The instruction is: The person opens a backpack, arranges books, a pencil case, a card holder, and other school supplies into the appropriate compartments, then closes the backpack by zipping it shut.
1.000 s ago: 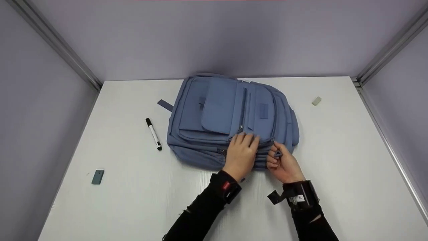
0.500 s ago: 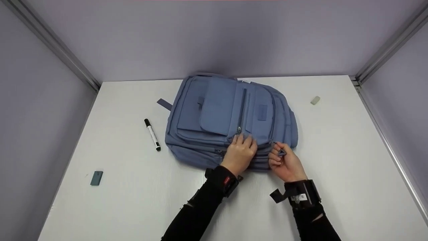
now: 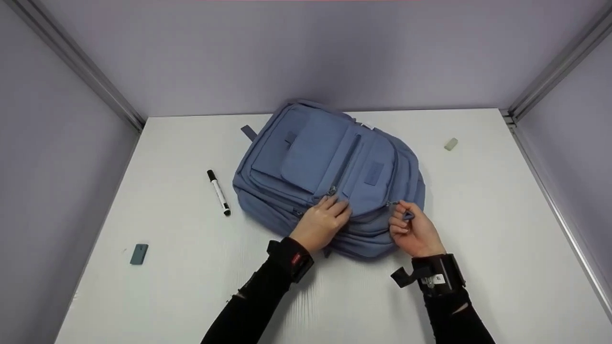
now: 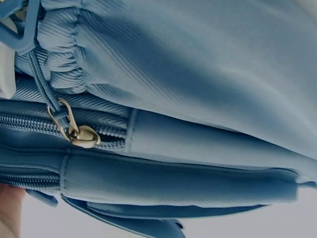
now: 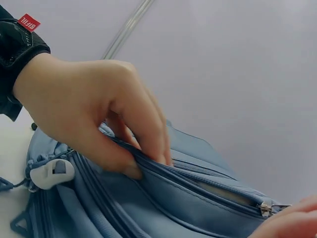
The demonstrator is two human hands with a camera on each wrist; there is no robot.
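A blue backpack lies tilted on the white table, front side up. My left hand pinches the fabric edge along a front pocket's zipper, with the thumb below and the fingers above in the right wrist view. My right hand grips the zipper pull, its fingers curled. Close by is the metal zipper slider; a narrow gap shows between the zipper's edges. In the left wrist view, another zipper slider, gold-coloured, sits on a side zipper, and a bit of a finger shows at the edge.
Left of the backpack lies a black-and-white marker. A small dark teal block is farther left, and a small pale green block lies at the back right. Panel walls enclose the table. A white plastic clip hangs from the bag.
The backpack has turned clockwise, its near right part coming toward me. My left hand has moved left with the fabric; my right hand has shifted slightly right, still holding the zipper pull.
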